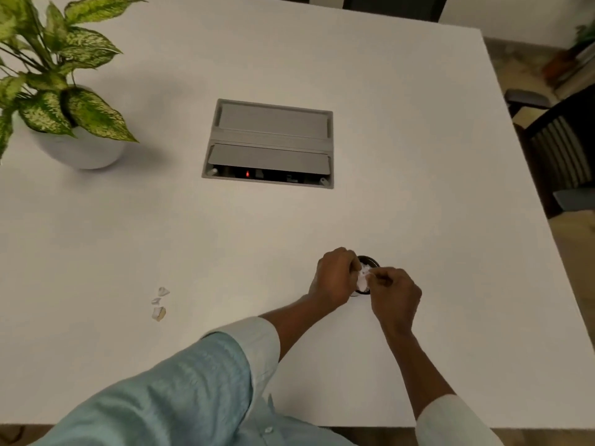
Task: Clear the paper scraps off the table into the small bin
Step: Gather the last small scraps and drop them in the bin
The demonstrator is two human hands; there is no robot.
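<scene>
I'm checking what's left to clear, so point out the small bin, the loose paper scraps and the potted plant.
small bin (373, 261), head view, dark far rim.
loose paper scraps (159, 312), head view, nearest scrap of three.
potted plant (80, 152), head view, white pot wall.

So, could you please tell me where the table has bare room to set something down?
The widest bare patch is the right side of the table, between the cable box and the right edge. The near-left corner, below the three paper scraps, is bare too. It is crowded around the small bin, where the left hand and right hand meet, and by the potted plant.
</scene>
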